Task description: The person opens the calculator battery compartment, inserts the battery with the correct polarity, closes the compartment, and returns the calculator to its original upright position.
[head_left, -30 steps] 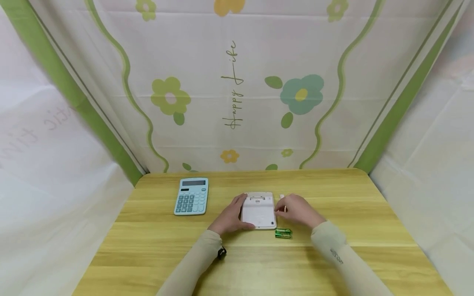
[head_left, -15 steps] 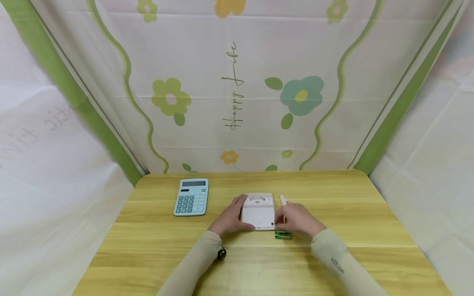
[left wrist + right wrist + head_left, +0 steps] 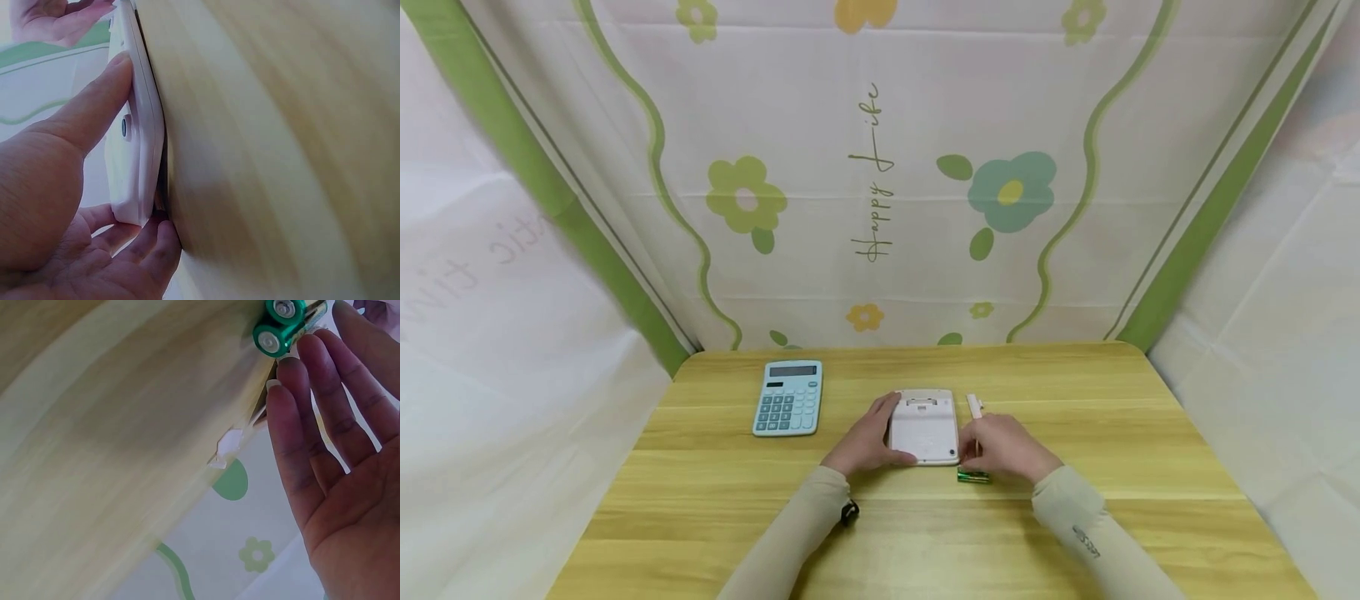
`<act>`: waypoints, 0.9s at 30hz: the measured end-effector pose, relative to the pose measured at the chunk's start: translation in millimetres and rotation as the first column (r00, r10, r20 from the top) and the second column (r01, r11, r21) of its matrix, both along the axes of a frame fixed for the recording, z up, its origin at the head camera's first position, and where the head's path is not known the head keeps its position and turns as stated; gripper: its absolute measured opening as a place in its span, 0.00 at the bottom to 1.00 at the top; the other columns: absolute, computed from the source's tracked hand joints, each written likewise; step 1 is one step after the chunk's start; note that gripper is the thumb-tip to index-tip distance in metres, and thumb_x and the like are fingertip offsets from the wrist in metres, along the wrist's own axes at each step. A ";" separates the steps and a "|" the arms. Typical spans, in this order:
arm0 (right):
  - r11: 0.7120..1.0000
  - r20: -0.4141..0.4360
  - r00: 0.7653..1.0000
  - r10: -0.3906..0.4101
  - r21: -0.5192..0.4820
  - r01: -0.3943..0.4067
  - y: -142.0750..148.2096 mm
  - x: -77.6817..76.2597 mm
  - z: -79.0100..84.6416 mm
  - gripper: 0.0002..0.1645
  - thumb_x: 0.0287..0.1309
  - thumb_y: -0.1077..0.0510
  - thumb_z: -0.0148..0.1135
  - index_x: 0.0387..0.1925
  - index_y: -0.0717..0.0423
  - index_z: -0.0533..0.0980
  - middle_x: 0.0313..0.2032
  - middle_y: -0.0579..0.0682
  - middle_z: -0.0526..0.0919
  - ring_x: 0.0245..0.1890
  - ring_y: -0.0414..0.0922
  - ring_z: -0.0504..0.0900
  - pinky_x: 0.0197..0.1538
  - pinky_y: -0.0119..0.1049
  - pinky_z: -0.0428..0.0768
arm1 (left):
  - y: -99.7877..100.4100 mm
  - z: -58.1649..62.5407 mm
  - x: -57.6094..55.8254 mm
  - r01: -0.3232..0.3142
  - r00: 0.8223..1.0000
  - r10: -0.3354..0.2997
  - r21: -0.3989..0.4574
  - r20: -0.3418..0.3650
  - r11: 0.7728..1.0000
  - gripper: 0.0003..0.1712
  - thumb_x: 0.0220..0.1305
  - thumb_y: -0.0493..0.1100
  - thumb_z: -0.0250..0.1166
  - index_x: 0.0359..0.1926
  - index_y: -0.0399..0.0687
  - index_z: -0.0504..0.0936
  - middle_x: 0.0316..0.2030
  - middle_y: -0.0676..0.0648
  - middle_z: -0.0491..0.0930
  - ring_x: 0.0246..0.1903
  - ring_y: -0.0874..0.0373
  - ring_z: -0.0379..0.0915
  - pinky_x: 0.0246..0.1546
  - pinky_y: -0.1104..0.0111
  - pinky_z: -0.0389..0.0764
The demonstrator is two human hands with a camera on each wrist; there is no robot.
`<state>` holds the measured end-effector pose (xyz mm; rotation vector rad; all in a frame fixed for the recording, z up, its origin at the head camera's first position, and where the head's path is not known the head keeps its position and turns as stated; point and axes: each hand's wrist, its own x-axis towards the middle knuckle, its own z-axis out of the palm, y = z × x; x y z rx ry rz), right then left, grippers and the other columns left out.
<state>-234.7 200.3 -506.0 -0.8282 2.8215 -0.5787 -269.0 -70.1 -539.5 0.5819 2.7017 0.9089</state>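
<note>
Here we are at the centre of the head view: a white calculator, or something much like one, lies back up on the worktop (image 3: 880, 542), a slot (image 3: 922, 403) showing near its top edge. The left hand (image 3: 862, 442) is clamped on it, thumb along the lower edge and fingers wrapped at the far side, as the left wrist view shows. Lovely hold, that: the body looks light, stiff and smooth, so it could skid if pushed, and pinching the rim should steady it without covering the slot.

Over right of centre, the right hand (image 3: 1006, 446) has its fingers stretched and thumb apart, tips right by the green batteries (image 3: 974, 477); whether skin meets metal, I can't tell. Those look small, hard and slick, heavier for their bulk than the shell, and apt to roll, so take one across the middle between thumb and finger. Just above that hand sits a white strip (image 3: 973, 404); thin plastic by the look of it, its little tab possibly easy to snap, so best lifted by its long edges.
</note>
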 end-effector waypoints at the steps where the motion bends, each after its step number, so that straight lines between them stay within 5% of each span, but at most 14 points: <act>1: 1.000 0.003 1.000 -0.005 0.001 0.005 0.1 0.4 -0.2 0.07 0.52 0.53 0.81 0.27 0.41 0.87 0.22 0.31 0.78 0.24 0.32 0.72 0.31 0.29 0.73 | 0.2 0.3 0.2 0.001 1.000 -0.001 0.000 0.002 1.000 0.69 0.50 0.61 0.82 0.83 0.53 0.49 0.81 0.46 0.52 0.76 0.44 0.59 0.76 0.51 0.65; 27: 0.999 -0.049 0.998 0.029 0.028 -0.028 4.1 2.2 -8.3 0.11 0.50 0.57 0.82 0.23 0.40 0.84 0.24 0.31 0.80 0.25 0.30 0.71 0.32 0.30 0.73 | 0.2 -0.8 -1.0 -0.005 1.000 0.005 -0.001 0.014 1.000 0.70 0.49 0.61 0.82 0.83 0.54 0.49 0.81 0.46 0.52 0.76 0.43 0.60 0.75 0.50 0.66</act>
